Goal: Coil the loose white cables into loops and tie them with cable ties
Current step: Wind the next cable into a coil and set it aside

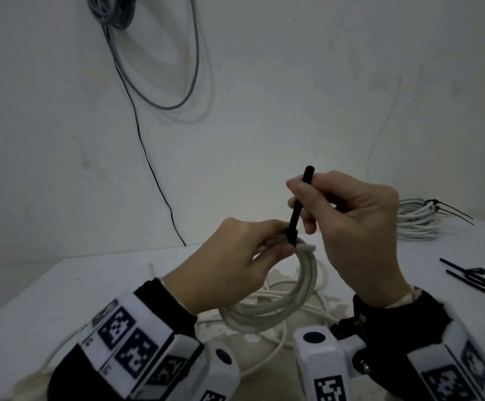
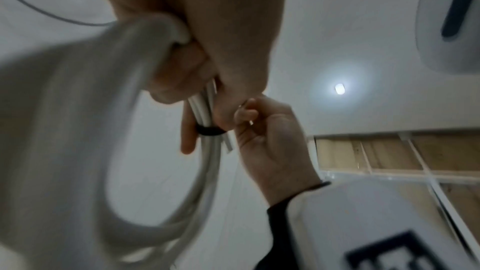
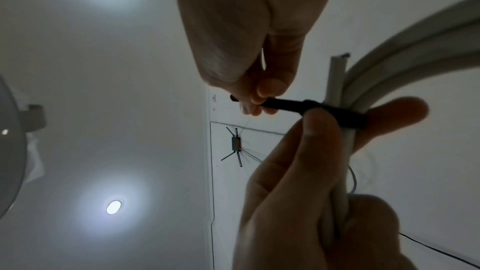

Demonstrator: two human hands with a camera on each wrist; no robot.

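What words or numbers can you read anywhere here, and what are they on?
None can be read for sure.
The wrist bands carry black-and-white square code patterns, not words.
"C", perhaps: small marks beside the squares on the left band, too blurred to be sure.
The white camera block shows another square code, no letters.
The black cable tie, the white cable coil and the table bear no writing.

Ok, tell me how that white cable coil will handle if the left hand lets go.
The white cable coil probably stays looped: the black cable tie already circles it. It looks springy, its cut end jutting out straight. Likely light, hanging from the left hand.
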